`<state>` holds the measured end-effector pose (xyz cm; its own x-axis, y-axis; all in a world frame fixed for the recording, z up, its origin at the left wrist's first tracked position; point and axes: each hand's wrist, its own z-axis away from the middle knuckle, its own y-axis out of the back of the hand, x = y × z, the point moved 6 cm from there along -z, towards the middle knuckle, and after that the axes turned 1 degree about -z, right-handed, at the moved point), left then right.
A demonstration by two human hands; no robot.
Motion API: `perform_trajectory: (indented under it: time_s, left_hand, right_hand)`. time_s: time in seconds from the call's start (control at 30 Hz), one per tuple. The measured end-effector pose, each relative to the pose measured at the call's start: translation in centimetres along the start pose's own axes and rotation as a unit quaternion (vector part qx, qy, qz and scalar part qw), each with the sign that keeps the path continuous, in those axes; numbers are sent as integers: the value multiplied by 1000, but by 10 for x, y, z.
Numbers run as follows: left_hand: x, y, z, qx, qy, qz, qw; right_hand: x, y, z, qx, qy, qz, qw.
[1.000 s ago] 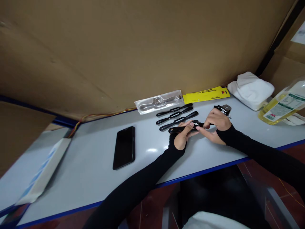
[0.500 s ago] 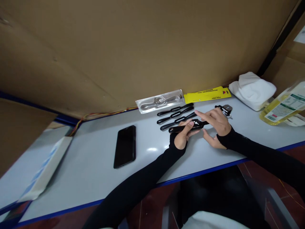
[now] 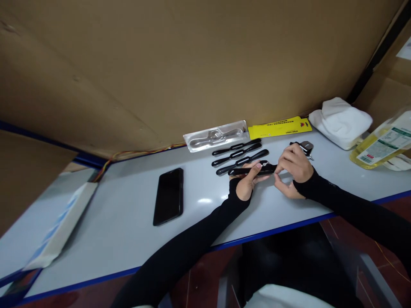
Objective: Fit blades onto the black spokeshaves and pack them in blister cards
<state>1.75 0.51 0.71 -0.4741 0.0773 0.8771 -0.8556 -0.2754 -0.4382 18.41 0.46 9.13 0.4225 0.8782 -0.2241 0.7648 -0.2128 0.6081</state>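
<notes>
My left hand (image 3: 245, 186) is closed around a black spokeshave (image 3: 237, 172), thumb on top, fingers underneath. A small bright metal part shows at its middle. My right hand (image 3: 297, 166) is curled at the tool's right end, with thumb and fingertips pinched on it; the fingers hide that handle. Just behind the held tool, three more black spokeshave bodies lie in a row, the nearest spokeshave body (image 3: 258, 156) close to my left fingers. Beyond my right hand sit small metal parts (image 3: 306, 148), partly covered by the hand.
Along the cardboard wall lie a clear plastic blister pack (image 3: 215, 137) and yellow printed cards (image 3: 279, 127). A black phone (image 3: 168, 196) lies to the left. White cloth (image 3: 340, 122) and a bottle of yellow liquid (image 3: 379, 143) stand at the right. The table's blue edge (image 3: 257, 233) runs in front.
My right hand's fingers, stretched out over the spokeshave before, have curled in and drawn back to pinch at its right end. My left hand stays nearly in place, still holding the tool.
</notes>
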Motion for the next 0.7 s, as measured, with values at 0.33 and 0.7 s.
perform_trajectory:
  time_s: [0.33,0.7]
  left_hand:
    - [2,1,1,-1,-5,-5,1000]
    - [4,-1,2,-1,-5,-4,1000]
  right_hand:
    - [-1,-1,-1,-17,-48,-97,994]
    - [1,1,0,-1,-22,-62,998]
